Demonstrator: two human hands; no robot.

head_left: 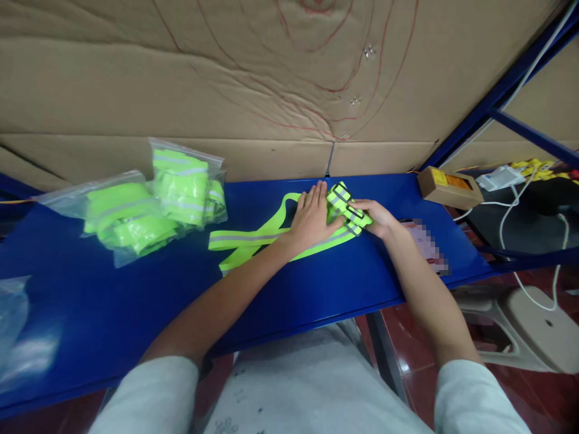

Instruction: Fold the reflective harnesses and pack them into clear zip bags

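A neon-green reflective strap vest (253,238) with grey bands lies on the blue table (136,301). My left hand (312,217) presses flat on its straps, fingers together and pointing away from me. My right hand (377,218) grips the folded, bunched end of the vest (348,208) just to the right of the left hand. Long strap loops trail out to the left of both hands.
Several clear bags of folded green vests (149,208) lie at the left. More clear plastic (18,337) sits at the near left edge. A cardboard wall stands behind. At the right are a small brown box (447,187), a white charger with cable (500,178) and a beige stool (529,328).
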